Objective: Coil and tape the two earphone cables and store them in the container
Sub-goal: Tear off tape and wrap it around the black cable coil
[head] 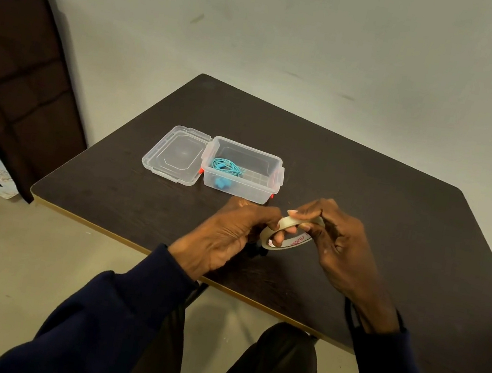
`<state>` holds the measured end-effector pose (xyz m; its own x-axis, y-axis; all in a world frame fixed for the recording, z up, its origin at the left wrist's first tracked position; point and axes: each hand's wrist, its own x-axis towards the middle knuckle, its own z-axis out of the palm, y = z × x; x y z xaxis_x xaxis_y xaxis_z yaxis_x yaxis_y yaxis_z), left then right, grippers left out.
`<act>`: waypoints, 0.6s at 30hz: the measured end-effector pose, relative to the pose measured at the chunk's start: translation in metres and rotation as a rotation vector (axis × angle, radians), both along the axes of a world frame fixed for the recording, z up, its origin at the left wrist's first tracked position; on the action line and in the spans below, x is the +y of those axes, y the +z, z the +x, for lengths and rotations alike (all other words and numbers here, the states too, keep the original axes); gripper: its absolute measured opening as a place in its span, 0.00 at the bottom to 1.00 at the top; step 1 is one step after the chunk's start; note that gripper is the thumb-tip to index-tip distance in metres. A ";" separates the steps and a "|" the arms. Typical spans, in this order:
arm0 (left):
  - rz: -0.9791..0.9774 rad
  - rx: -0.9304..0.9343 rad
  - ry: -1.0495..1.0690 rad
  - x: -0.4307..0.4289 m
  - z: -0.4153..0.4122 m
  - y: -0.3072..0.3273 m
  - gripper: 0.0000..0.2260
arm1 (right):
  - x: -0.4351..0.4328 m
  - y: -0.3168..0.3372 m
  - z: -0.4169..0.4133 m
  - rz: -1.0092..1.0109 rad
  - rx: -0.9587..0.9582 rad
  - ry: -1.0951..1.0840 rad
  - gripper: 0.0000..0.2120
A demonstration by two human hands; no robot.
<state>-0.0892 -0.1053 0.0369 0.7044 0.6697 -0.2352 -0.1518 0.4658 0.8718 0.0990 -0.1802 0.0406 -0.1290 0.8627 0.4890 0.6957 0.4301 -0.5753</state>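
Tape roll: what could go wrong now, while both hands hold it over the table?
The tape roll is pinched by the left hand and right hand; a peeled strip may stick to itself or tangle. The container stands open, so a bump could spill the blue earphone.

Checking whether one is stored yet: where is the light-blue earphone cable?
In the head view, the coiled light-blue earphone cable lies inside the clear plastic container, toward its left end, just right of the clear lid lying flat on the dark table.

Dark navy long sleeves ended at both wrists, well behind the bare fingers; trousers were dark.
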 end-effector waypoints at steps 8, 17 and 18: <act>0.050 0.003 0.025 -0.002 0.003 -0.001 0.22 | 0.001 0.004 -0.004 0.025 0.003 0.013 0.10; 0.332 -0.088 -0.092 0.005 -0.009 0.002 0.17 | -0.002 0.001 0.005 -0.015 0.278 -0.056 0.09; 0.381 -0.100 -0.059 0.005 -0.008 0.002 0.18 | -0.003 0.000 0.005 -0.027 0.308 -0.059 0.09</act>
